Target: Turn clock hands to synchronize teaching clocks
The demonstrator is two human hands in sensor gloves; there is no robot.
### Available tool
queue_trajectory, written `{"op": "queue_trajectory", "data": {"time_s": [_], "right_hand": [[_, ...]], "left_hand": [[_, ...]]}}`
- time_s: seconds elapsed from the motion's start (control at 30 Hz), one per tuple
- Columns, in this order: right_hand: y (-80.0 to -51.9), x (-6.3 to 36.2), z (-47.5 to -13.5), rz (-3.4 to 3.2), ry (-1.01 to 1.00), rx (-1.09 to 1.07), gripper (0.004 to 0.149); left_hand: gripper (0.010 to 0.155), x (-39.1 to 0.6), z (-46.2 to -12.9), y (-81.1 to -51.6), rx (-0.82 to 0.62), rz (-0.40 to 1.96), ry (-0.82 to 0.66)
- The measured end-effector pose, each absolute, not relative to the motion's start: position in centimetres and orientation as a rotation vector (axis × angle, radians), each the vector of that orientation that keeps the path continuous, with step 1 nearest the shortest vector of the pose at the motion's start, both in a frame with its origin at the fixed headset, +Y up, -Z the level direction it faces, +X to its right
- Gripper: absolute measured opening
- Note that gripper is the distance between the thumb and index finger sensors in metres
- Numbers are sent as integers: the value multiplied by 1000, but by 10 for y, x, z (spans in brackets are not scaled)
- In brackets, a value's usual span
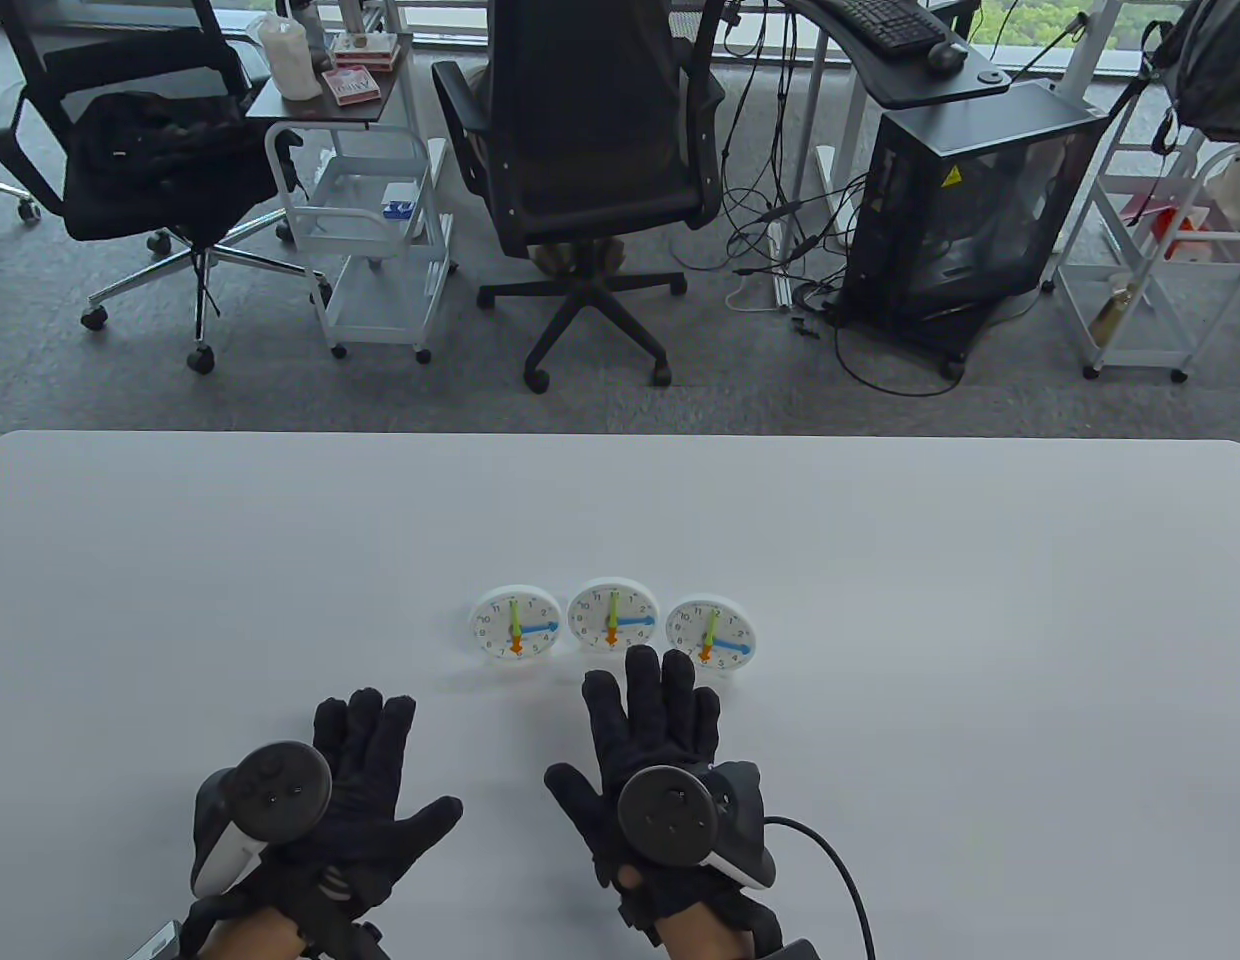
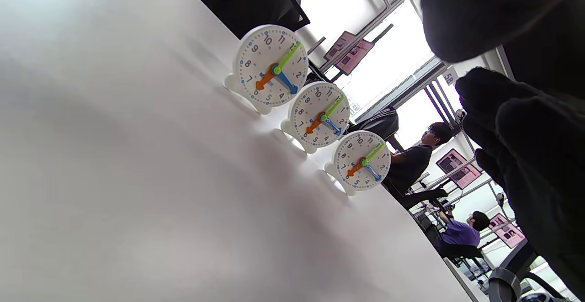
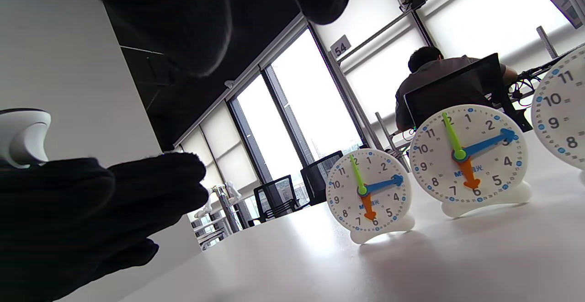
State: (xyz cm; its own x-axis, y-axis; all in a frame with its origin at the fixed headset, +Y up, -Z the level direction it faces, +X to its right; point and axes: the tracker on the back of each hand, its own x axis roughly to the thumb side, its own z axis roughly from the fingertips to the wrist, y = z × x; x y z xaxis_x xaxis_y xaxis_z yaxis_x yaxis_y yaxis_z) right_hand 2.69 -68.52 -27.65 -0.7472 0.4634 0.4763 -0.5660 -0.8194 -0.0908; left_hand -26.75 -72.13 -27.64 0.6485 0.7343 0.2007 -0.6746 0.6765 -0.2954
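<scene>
Both hands flat & spread on white table, 3 teaching clocks in a row just beyond them.

Table [image 1: 180, 560]: white, rounded far corners. L hand [image 1: 355, 800] lies palm-down near the front edge, fingers splayed, gripping nothing, well apart from the clocks. R hand [image 1: 650, 760] same pose, fingers extended, nothing held; fingertips [image 1: 642, 662] reach just below the gap betw. middle and right clocks, contact can't tell. Left clock [image 1: 516, 623], middle clock [image 1: 612, 615], right clock [image 1: 711, 635] stand upright side by side at table centre, near each other, not touching. On each: green hand at approx 12, blue hand at approx 3, orange hand at approx 6; the right clock's blue hand sits slightly lower, approx 4.
</scene>
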Motion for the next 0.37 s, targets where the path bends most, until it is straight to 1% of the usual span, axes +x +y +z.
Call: {"op": "queue_trajectory", "data": {"time_s": [0.37], "right_hand": [[-682,24,-274,2450,-335,618,84]], "left_hand": [[98,-259,-273,-721,-197,791,-359]]}}
